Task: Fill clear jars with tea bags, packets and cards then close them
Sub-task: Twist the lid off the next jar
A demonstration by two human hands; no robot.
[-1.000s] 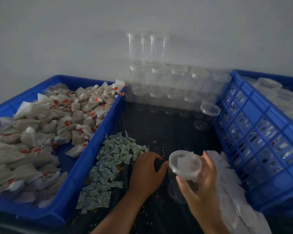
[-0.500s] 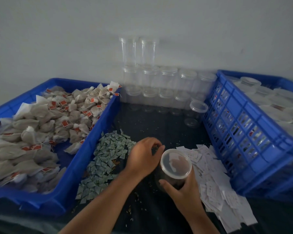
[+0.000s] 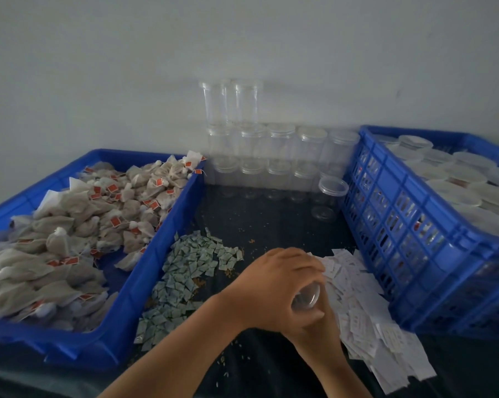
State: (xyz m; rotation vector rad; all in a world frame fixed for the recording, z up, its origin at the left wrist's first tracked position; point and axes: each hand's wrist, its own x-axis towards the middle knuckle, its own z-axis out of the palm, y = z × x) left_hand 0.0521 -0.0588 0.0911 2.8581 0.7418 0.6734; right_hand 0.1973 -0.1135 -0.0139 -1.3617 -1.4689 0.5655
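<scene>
A clear jar [image 3: 306, 296] stands low on the dark table between my hands; only a sliver of it shows. My left hand [image 3: 277, 275] lies over its top with the fingers curled round the lid end. My right hand [image 3: 314, 326] grips the jar's body from the near side. Tea bags [image 3: 84, 225] with red tags fill the blue crate [image 3: 145, 282] on the left. Small green packets [image 3: 191, 268] lie in a heap beside that crate. White cards [image 3: 363, 311] spread out to the right of my hands.
Empty clear jars [image 3: 280, 156] are stacked against the back wall, and one open jar [image 3: 331, 193] stands apart in front of them. A tall blue slatted crate [image 3: 400, 225] on the right holds several lidded jars [image 3: 458, 179]. Crumbs dot the tabletop.
My left hand has moved from beside the jar onto its top and now covers the lid. The right hand has kept its hold on the jar, now lower on the table.
</scene>
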